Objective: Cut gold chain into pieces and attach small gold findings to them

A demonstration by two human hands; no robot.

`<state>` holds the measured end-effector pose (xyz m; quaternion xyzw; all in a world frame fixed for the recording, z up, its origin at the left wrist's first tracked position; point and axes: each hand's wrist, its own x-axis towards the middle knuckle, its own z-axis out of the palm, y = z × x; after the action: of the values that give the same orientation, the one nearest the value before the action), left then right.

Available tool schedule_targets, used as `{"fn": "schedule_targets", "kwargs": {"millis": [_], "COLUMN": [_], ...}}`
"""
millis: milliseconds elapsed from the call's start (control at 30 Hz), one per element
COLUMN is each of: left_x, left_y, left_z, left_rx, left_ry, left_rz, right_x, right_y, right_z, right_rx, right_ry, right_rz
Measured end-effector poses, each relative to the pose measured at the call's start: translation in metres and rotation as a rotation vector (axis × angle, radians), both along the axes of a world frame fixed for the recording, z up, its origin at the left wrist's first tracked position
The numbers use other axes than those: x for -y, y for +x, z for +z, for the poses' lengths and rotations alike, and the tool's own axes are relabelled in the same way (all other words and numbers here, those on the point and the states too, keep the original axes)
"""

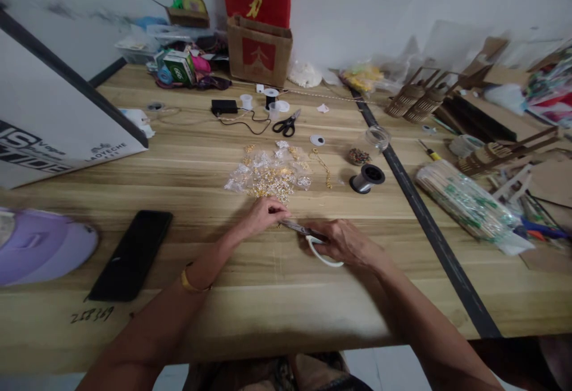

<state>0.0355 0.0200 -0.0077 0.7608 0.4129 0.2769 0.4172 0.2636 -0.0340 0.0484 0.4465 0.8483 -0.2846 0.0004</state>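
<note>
My right hand [343, 241] is closed around the white handles of a pair of pliers or small scissors [308, 235], whose tip points left toward my left hand. My left hand [264, 212] is pinched shut at that tip, on something too small to make out. Both hands rest on the wooden table [268, 284]. Just beyond them lies a heap of small clear bags with gold jewellery pieces [268, 173]. A gold bangle [192, 284] circles my left wrist.
A black phone [131, 255] and a purple cap [42, 245] lie at the left. A wire spool [367, 177], bead jar [360, 155], black scissors [286, 123], a bag of sticks [465, 200] and a white box [49, 123] stand around. Clutter lines the far wall.
</note>
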Motion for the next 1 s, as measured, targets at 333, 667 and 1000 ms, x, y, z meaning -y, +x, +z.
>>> {"fn": "schedule_targets", "kwargs": {"millis": [333,667,1000], "left_x": [0.0011,0.0012,0.0021], "left_y": [-0.0003,0.0000,-0.0007], "left_z": [0.0030,0.0025,0.0060], "left_rx": [-0.010,-0.009,-0.016], "left_ry": [-0.006,-0.016,-0.018], "left_rz": [-0.004,-0.008,-0.010], "right_x": [-0.0003,-0.0010,-0.0003], "right_y": [0.0006,0.0005,0.0022], "right_z": [0.0004,0.0001,-0.0014], "right_rx": [-0.018,-0.006,0.015], "right_ry": [-0.001,-0.014,-0.010], "right_rz": [0.030,0.041,0.058]}}
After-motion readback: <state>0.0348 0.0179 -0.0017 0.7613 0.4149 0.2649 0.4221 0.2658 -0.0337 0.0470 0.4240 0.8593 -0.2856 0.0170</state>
